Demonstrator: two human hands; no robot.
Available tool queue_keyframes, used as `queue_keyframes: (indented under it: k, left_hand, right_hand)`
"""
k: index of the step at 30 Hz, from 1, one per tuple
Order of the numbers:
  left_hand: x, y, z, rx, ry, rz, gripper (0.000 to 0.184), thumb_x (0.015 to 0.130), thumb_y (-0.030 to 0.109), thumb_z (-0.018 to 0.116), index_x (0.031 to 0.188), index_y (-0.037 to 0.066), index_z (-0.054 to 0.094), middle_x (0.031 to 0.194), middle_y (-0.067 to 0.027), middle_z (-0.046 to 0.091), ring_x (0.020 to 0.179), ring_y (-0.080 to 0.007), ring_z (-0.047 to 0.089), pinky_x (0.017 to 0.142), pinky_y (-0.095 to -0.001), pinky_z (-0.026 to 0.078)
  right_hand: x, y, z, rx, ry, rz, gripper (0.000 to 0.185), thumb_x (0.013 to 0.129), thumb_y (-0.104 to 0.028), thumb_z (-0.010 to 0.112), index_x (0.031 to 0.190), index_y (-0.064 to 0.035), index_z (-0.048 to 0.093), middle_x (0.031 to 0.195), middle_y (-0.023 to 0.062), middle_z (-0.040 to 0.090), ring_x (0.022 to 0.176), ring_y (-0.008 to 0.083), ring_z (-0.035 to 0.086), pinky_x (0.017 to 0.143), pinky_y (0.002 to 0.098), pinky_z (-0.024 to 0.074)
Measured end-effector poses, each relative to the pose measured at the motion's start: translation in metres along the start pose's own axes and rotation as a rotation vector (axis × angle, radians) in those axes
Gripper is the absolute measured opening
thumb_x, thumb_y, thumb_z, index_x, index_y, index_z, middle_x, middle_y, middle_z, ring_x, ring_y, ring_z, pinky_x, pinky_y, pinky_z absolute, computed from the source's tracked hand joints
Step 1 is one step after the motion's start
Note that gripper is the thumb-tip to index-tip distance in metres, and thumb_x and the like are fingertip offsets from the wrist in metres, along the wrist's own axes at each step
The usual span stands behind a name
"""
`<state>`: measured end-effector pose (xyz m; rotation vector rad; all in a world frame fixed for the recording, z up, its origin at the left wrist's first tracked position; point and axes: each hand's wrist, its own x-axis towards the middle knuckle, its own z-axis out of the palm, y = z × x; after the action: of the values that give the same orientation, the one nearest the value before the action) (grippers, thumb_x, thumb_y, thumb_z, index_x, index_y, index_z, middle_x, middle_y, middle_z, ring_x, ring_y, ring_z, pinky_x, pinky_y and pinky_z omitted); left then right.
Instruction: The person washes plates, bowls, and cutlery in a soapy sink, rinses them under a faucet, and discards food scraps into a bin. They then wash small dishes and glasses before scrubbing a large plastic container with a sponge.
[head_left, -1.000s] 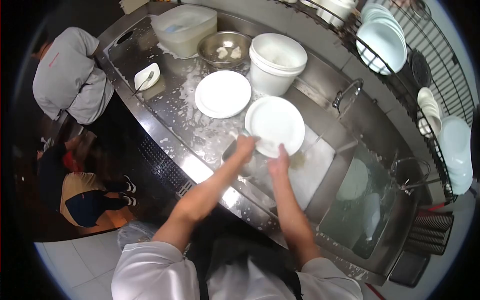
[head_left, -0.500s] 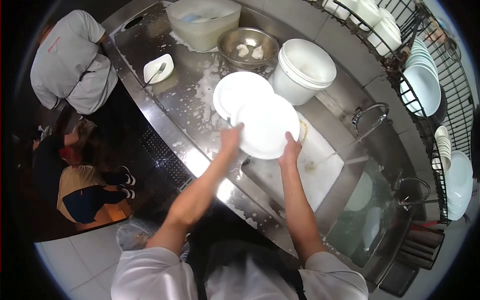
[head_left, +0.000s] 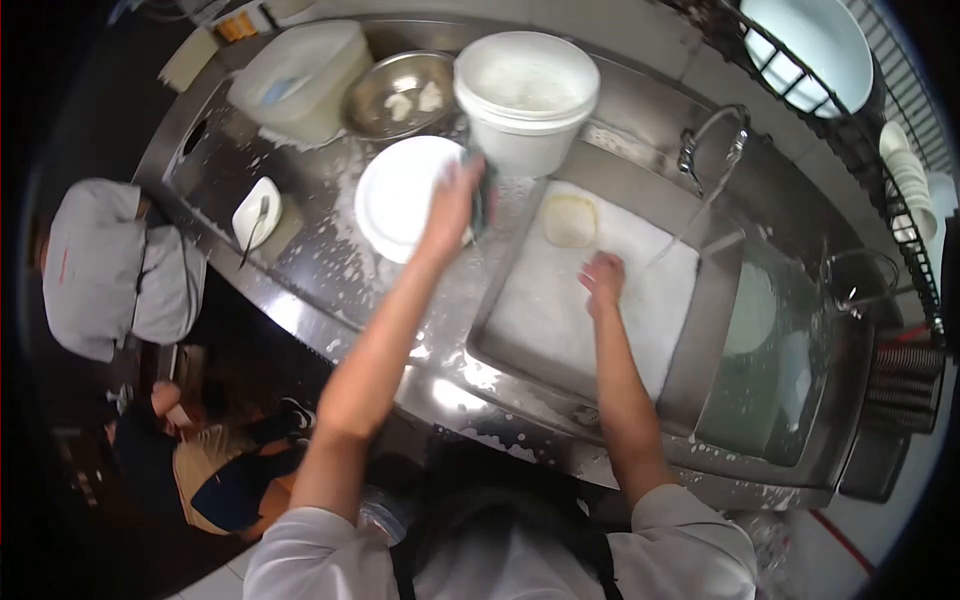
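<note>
My left hand (head_left: 453,210) is closed around a dark green scouring pad (head_left: 484,195), smeared by motion, at the right edge of a round white plate (head_left: 392,200) on the wet steel counter. My right hand (head_left: 604,280) hangs over the foam-filled sink (head_left: 540,310), its fingers somewhat apart and holding nothing I can see. Just beyond it, a yellowish square dish (head_left: 570,221) lies in the suds. Whether the plate is one or two stacked I cannot tell.
A white bucket (head_left: 525,135), a steel bowl (head_left: 375,112) and a plastic tub (head_left: 305,95) line the back. A small dish with a fork (head_left: 260,213) sits left. Water runs from a tap (head_left: 690,150). Right is a water-filled basin (head_left: 750,400). Two people are at left.
The white plate held between both hands has left them. My left hand has moved to the plate on the counter, and my right hand is over the suds. The camera view has turned.
</note>
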<state>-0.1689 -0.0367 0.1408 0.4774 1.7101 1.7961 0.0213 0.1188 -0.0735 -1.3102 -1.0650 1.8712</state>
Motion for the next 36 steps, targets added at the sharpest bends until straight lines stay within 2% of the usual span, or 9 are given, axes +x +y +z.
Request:
queue_keyframes:
  k: [4,7,10,11,15,16,21,28,36]
  left_hand:
    - [0.118,0.061,0.036,0.870,0.277,1.012,0.052,0.089,0.038,0.053,0.121,-0.004,0.050,0.108,-0.0231,0.059,0.097,-0.0285,0.058,0.090,-0.0389,0.042]
    - [0.220,0.036,0.032,1.838,-0.293,0.504,0.050,0.082,0.040,0.058,0.113,0.002,0.061,0.113,-0.0194,0.061,0.110,-0.0292,0.055,0.094,-0.0379,0.040]
    - [0.272,0.007,0.019,1.625,-0.742,-0.120,0.050,0.080,0.045,0.059,0.114,0.009,0.063,0.117,-0.0100,0.062,0.113,-0.0238,0.054,0.096,-0.0378,0.040]
    - [0.268,0.021,0.029,1.702,-0.764,-0.326,0.049,0.080,0.045,0.059,0.115,0.011,0.063,0.117,-0.0079,0.062,0.113,-0.0226,0.054,0.096,-0.0375,0.040]
    - [0.222,0.041,0.055,1.566,-0.613,-0.197,0.045,0.080,0.039,0.060,0.115,0.012,0.064,0.116,-0.0081,0.063,0.106,-0.0251,0.059,0.091,-0.0382,0.043]
    - [0.222,0.039,0.054,1.551,-0.611,-0.122,0.044,0.080,0.038,0.060,0.115,0.011,0.064,0.116,-0.0079,0.063,0.105,-0.0255,0.060,0.090,-0.0384,0.044]
    - [0.209,0.040,0.055,1.407,-0.303,0.484,0.043,0.082,0.037,0.058,0.117,0.013,0.062,0.104,-0.0187,0.065,0.097,-0.0333,0.062,0.086,-0.0402,0.047]
    - [0.195,0.040,0.057,1.337,0.066,0.766,0.042,0.084,0.039,0.055,0.119,0.016,0.059,0.096,-0.0235,0.064,0.091,-0.0410,0.060,0.083,-0.0433,0.047]
    - [0.195,0.043,0.058,1.198,0.188,0.750,0.044,0.083,0.039,0.056,0.119,0.014,0.060,0.097,-0.0224,0.065,0.092,-0.0390,0.061,0.084,-0.0408,0.047]
  right_hand:
    - [0.104,0.084,-0.149,-0.234,0.303,0.227,0.036,0.087,-0.025,0.055,0.119,-0.0090,0.054,0.107,0.0112,0.060,0.095,0.0202,0.057,0.081,0.0373,0.0475]
    - [0.204,0.213,-0.238,-1.224,0.005,0.153,0.043,0.086,-0.022,0.052,0.126,-0.0046,0.050,0.126,0.0132,0.053,0.117,0.0260,0.049,0.099,0.0428,0.0371]
    - [0.271,0.337,-0.295,-1.871,0.090,-0.452,0.029,0.085,-0.011,0.049,0.112,-0.0039,0.060,0.118,0.0153,0.059,0.119,0.0281,0.050,0.099,0.0402,0.0388]
    - [0.217,0.229,-0.273,-1.941,-0.148,-0.334,0.034,0.084,-0.023,0.055,0.109,-0.0001,0.059,0.111,0.0139,0.062,0.099,0.0277,0.059,0.086,0.0389,0.0466]
    - [0.158,0.155,-0.194,-1.468,0.229,0.108,0.022,0.080,-0.016,0.060,0.095,-0.0009,0.065,0.103,0.0119,0.066,0.102,0.0250,0.061,0.079,0.0339,0.0510]
    - [0.137,0.109,-0.170,-0.620,0.544,0.469,0.027,0.079,-0.019,0.063,0.099,-0.0013,0.065,0.106,0.0122,0.065,0.103,0.0248,0.060,0.079,0.0349,0.0515]
    - [0.151,0.129,-0.189,-1.639,0.006,0.091,0.031,0.081,-0.020,0.061,0.104,-0.0004,0.062,0.111,0.0158,0.062,0.098,0.0269,0.062,0.081,0.0368,0.0506]
    - [0.128,0.113,-0.150,-0.498,0.686,0.125,0.029,0.084,-0.014,0.058,0.107,0.0021,0.059,0.104,0.0153,0.064,0.092,0.0267,0.063,0.071,0.0362,0.0523]
    - [0.115,0.069,-0.133,0.123,0.463,0.400,0.031,0.082,-0.023,0.064,0.106,-0.0048,0.057,0.100,0.0082,0.060,0.075,0.0193,0.057,0.055,0.0293,0.0452]
